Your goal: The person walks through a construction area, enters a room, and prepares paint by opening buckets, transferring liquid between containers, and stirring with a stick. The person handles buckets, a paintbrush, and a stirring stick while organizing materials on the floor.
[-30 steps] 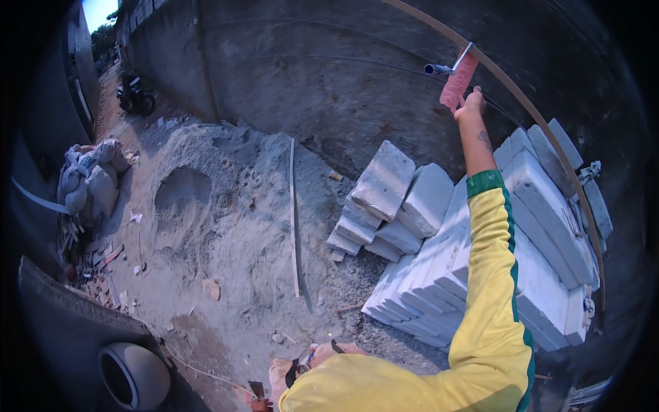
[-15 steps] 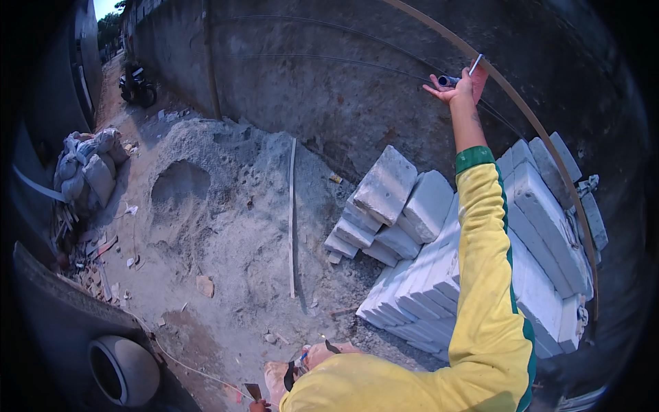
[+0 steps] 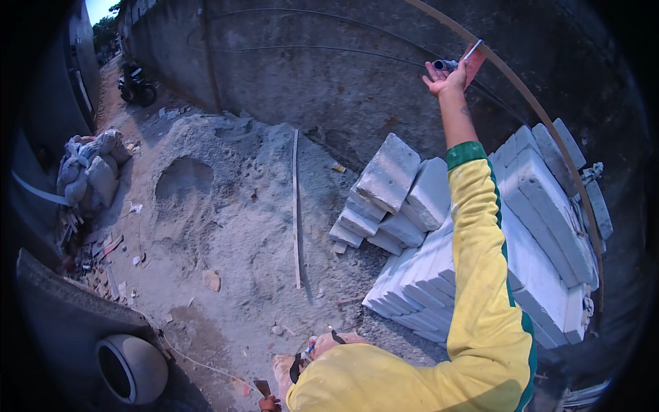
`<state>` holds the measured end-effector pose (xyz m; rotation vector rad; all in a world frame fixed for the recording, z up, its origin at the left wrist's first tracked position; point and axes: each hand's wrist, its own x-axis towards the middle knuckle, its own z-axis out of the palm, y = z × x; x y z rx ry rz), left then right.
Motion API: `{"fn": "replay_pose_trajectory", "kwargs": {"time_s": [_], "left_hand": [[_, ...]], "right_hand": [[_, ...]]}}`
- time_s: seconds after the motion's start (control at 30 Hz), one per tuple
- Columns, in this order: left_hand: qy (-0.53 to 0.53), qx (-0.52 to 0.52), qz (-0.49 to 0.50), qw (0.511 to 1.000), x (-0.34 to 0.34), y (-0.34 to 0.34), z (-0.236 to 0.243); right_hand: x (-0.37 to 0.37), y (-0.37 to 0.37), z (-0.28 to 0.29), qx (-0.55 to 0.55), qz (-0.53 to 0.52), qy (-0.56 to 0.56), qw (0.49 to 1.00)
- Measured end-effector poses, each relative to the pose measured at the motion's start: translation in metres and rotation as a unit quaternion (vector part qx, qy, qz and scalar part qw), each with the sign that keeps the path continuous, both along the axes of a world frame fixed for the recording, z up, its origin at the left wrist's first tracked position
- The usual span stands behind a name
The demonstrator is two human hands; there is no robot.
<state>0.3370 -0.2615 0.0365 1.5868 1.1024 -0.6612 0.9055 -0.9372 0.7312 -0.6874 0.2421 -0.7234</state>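
Outdoors, beside a rough, dark wall (image 3: 309, 86), a paint roller (image 3: 474, 65) with a soft pink cover, a thin metal frame and a tubular blue-grey handle (image 3: 445, 65) lies at the person's right hand (image 3: 450, 82), just beside a long brown strip (image 3: 519, 84). Smooth-faced white blocks (image 3: 542, 196), squared and slab-like, stand stacked below, several tilted at the near end of a heap of grainy grey sand (image 3: 233, 213); a straight, pale batten (image 3: 296, 213) lies across the heap. To the left are bulging, creased sacks (image 3: 90, 172) and a rounded, wide-mouthed vessel (image 3: 147, 371). The right arm reaches well forward in a yellow sleeve (image 3: 480, 233) with a green cuff (image 3: 465, 154), the palm turned up and the fingers loosely spread by the handle; how firmly they bear it cannot be told. Low at the frame's bottom edge, the left hand (image 3: 270, 404) closes around a flat-bladed tool (image 3: 262, 388), blade upward.
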Motion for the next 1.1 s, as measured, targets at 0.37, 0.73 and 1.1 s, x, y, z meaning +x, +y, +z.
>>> {"fn": "replay_pose_trajectory", "kwargs": {"time_s": [0.37,0.73,1.1], "left_hand": [[0.079,-0.084,-0.017,0.993,0.008,-0.006,0.003],[0.014,-0.016,-0.026,0.999,0.009,0.004,0.036],[0.015,-0.008,-0.03,0.999,-0.007,0.009,0.029]], "right_hand": [[-0.019,0.003,-0.017,0.01,0.005,-0.047,0.999],[-0.026,0.018,-0.02,0.053,0.039,-0.047,0.997],[-0.028,0.019,-0.014,0.037,0.053,-0.057,0.996]]}}
